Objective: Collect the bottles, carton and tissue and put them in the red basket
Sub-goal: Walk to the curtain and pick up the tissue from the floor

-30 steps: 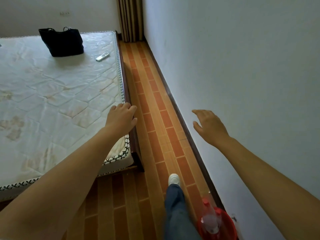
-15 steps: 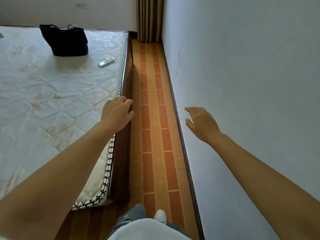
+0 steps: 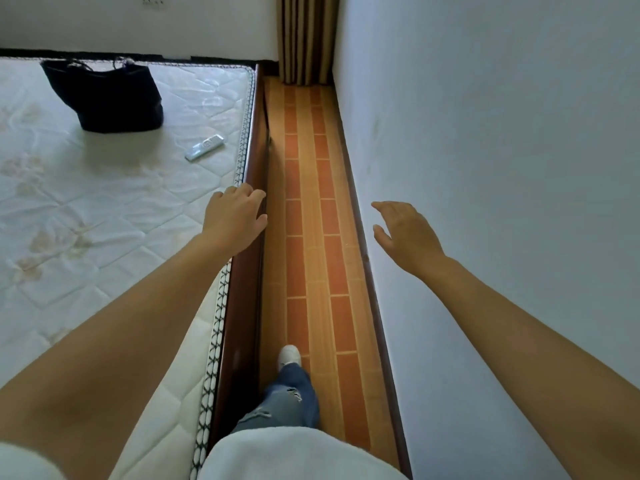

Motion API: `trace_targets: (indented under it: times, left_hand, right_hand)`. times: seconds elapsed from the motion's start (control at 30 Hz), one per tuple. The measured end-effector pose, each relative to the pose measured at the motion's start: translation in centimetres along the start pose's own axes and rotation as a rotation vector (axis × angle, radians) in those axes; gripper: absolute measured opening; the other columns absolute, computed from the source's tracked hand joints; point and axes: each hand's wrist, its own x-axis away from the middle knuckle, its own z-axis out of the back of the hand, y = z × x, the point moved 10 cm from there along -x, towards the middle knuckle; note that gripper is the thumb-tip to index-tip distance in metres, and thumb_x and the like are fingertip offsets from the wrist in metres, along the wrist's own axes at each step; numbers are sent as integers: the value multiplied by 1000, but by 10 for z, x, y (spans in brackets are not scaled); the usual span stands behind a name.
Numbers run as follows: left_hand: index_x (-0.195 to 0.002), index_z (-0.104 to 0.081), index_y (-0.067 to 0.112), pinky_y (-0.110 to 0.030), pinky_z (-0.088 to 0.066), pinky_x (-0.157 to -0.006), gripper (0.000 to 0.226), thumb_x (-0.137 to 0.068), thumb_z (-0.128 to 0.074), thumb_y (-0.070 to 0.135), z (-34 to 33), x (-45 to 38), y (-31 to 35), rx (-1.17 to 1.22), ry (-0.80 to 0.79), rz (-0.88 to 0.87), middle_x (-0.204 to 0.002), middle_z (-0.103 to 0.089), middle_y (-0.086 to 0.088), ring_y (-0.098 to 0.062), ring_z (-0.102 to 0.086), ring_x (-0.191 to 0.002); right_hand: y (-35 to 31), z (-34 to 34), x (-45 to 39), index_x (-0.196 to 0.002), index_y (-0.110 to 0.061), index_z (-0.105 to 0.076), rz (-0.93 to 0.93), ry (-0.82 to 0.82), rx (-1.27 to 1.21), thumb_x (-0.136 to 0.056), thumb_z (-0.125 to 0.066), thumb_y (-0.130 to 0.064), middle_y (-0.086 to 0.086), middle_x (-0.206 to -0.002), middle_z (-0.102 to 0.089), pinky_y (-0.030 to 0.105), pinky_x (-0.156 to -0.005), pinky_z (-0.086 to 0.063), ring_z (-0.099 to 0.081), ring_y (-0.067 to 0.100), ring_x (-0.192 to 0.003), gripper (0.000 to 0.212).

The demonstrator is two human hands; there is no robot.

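The big white quilted mattress (image 3: 104,216) held no bottles, carton, tissue or red basket, all out of sight, so their feel stayed unknown, and the left hand (image 3: 235,220) and right hand (image 3: 403,233) were apart, loose and empty.

A home bedroom: a bare white quilted mattress (image 3: 104,209) on a dark wooden bed frame (image 3: 254,140) fills the left, striped brown curtains (image 3: 306,39) hang top centre.
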Motion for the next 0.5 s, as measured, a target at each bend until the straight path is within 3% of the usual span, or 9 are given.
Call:
trace_targets:
  times: [0.27, 0.5]
  left_hand:
    - [-130, -49, 11, -43, -39, -96, 43, -91, -50, 28, 7, -164, -24, 34, 18, -59, -129, -55, -12, -31, -52, -116]
    - [-130, -48, 10, -44, -38, -98, 42, -92, -49, 29, -2, -283, -48, 4, -14, -56, -130, -54, -12, -31, -50, -118]
  right_hand:
    - [36, 6, -151, -132, -9, -44, -111, 38, -87, -94, -46, -24, 12, -134, -52, 37, -104, -37, -47, 28, -125, 42]
    - [61, 2, -274, -130, -8, -47, -94, 45, -91, -93, -46, -22, 13, -132, -54, 35, -101, -39, -49, 29, -122, 39]
